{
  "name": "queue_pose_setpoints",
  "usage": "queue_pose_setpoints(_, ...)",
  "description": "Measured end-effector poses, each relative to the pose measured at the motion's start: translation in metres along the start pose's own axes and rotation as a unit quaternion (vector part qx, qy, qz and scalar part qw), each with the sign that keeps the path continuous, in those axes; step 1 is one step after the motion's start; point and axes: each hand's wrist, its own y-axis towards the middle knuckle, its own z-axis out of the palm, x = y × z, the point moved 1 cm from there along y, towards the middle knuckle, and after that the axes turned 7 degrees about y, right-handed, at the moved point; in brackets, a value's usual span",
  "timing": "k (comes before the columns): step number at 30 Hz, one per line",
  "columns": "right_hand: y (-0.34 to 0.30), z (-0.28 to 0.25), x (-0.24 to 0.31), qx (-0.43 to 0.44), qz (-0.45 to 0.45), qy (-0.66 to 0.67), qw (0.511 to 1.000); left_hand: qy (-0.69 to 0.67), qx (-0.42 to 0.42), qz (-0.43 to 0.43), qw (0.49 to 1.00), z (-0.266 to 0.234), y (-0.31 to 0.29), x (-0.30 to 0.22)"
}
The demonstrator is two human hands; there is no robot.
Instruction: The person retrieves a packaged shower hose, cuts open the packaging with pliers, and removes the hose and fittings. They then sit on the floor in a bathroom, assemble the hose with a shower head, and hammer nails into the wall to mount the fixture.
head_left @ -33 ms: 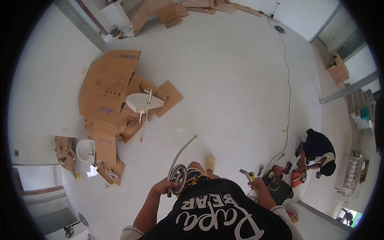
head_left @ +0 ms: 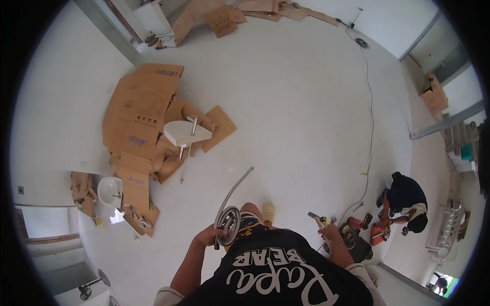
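My left hand (head_left: 207, 236) is closed around a coiled flexible metal hose (head_left: 229, 224). The hose's free end sticks up and forward over the floor. On the other side, my right hand (head_left: 332, 233) grips a short hand tool (head_left: 319, 220) with a yellow part and a pale, flat front end; its exact kind is too small to make out. Both hands are at waist height, to either side of my black shirt. Beyond the right hand, a black case or mat with red tools (head_left: 357, 223) lies on the floor.
A white basin with a tap (head_left: 187, 132) sits on flattened cardboard (head_left: 138, 109) ahead left. Another white basin (head_left: 109, 192) is farther left. At right, a person (head_left: 407, 196) bends beside a red toolbox (head_left: 378, 234). A cable (head_left: 371, 127) runs along the floor.
The view has shifted slightly, so the surroundings sit a little differently in the picture. Both hands keep their hold on the hose and the tool.
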Motion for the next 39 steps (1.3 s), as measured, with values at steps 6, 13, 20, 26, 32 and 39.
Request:
queue_pose_setpoints(6, 0.075, -0.119, 0.266, -0.074, -0.091, 0.077, 0.990, 0.014, 0.016, 0.067, 0.998, -0.025, 0.103, -0.193)
queue_pose_setpoints(13, 0.150, -0.160, 0.472, -0.091, -0.019, 0.076, 0.993, 0.017, 0.014, 0.057, 0.998, -0.107, 0.235, -0.419)
queue_pose_setpoints(20, 0.084, -0.153, 0.682, 0.016, -0.012, -0.059, 0.998, 0.008, -0.036, 0.090, 0.995, -0.174, 0.282, -0.626)
queue_pose_setpoints(26, 0.202, -0.167, 0.887, 0.058, -0.062, -0.191, 0.978, -0.102, -0.116, 0.087, 0.984, -0.260, 0.317, -0.735)
queue_pose_setpoints(32, 0.324, -0.225, 1.155, 0.112, -0.145, -0.260, 0.948, -0.129, -0.184, 0.144, 0.964, -0.301, 0.337, -0.875)
queue_pose_setpoints(39, 0.388, -0.236, 1.570, -0.109, -0.142, -0.296, 0.938, -0.190, -0.155, 0.253, 0.936, -0.417, 0.368, -1.010)
